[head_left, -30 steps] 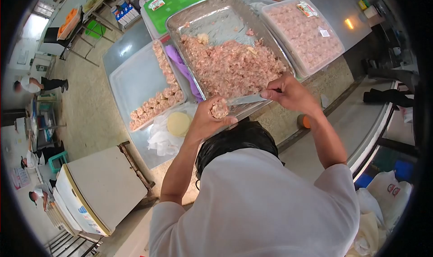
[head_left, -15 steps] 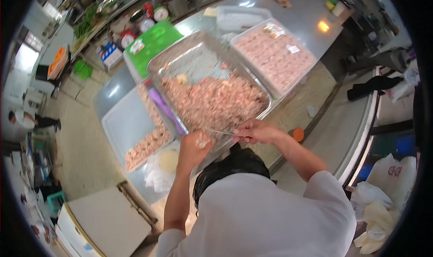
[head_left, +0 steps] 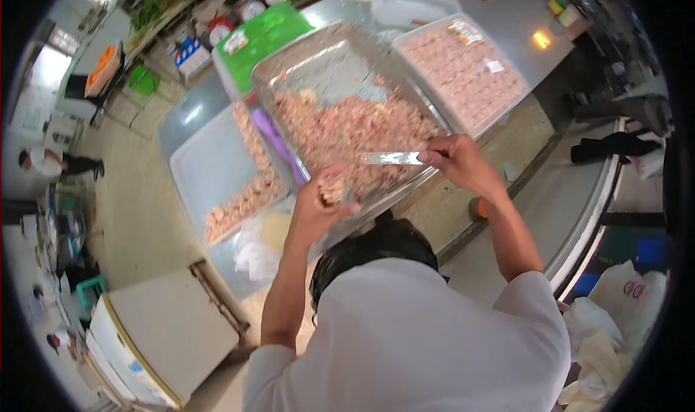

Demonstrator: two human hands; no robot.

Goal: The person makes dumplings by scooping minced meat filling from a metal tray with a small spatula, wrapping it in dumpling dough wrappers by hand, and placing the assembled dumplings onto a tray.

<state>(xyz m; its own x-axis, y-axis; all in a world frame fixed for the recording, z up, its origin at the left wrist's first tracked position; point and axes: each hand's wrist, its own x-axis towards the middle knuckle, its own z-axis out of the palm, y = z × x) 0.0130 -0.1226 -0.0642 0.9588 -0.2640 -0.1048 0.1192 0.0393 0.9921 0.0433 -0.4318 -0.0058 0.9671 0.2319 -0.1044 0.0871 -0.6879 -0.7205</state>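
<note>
A lump of minced meat (head_left: 332,188) rests in my left hand (head_left: 313,208), which is cupped around it with the thumb held out to the side. My right hand (head_left: 465,167) grips one end of a flat metal blade (head_left: 392,158), pinched between thumb and fingers, its broad face turned up. Both hands are at the near edge of a deep metal tray (head_left: 269,75). Loose minced meat (head_left: 362,126) fills the tray's near part, and the blade is above it, pointing left.
Left of the tray, a clear plastic container (head_left: 194,170) holds meat lumps along two sides. A purple object (head_left: 276,141) lies between them. A green lid (head_left: 264,39) is behind; a box of shaped meat (head_left: 463,75) stands right. A person (head_left: 54,162) stands far left.
My right hand has moved up and away from my left hand, and the blade has turned flat. My left hand has loosened around the meat, its thumb now apart. The view has shifted slightly.
</note>
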